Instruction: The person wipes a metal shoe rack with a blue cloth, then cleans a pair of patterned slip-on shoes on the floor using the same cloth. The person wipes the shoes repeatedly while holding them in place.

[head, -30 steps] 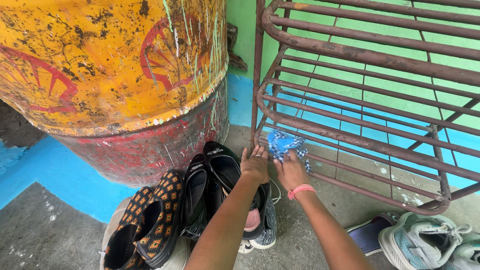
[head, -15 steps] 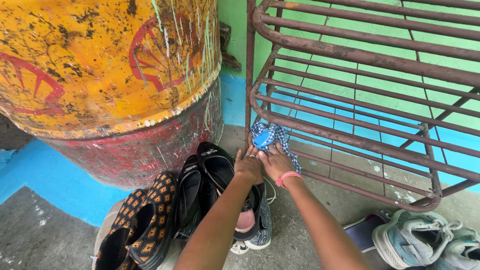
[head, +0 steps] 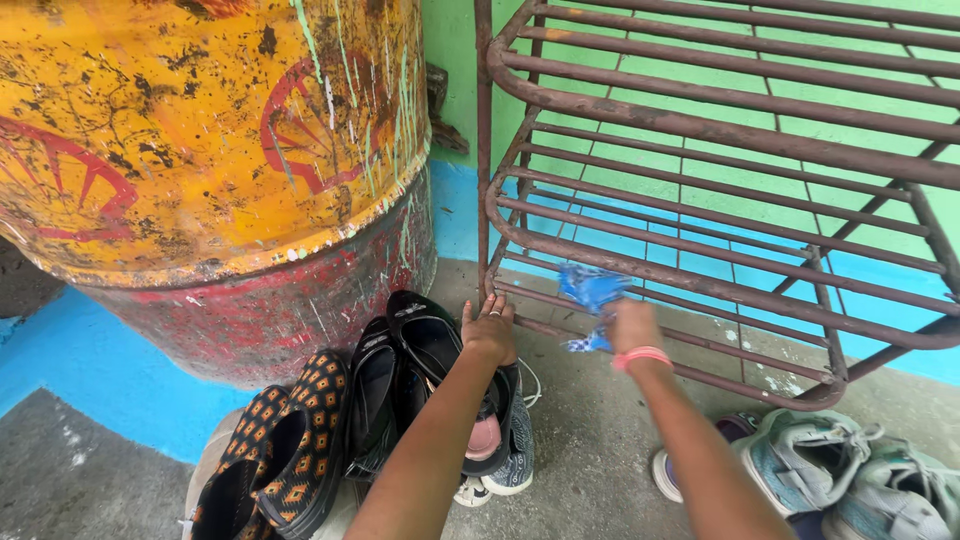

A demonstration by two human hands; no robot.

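Observation:
My right hand [head: 628, 325] grips a blue and white cloth [head: 590, 290] and holds it against the lowest bars of a rusty metal rack [head: 700, 130]; hand and cloth are blurred. A pink band circles that wrist. My left hand [head: 489, 327] rests with fingers curled on the rack's bottom front bar, near its left post, just above a black flat shoe [head: 425, 335].
A large yellow and red drum [head: 200, 150] stands left of the rack. Black flats, patterned orange-and-black shoes [head: 300, 450] and a grey sneaker [head: 510, 460] lie at its base. Pale sneakers [head: 830, 470] sit lower right. The wall is green and blue, the floor concrete.
My right hand has slid the cloth to the right along the rack's lower bars. My left hand has settled on the bottom bar. The view has shifted closer.

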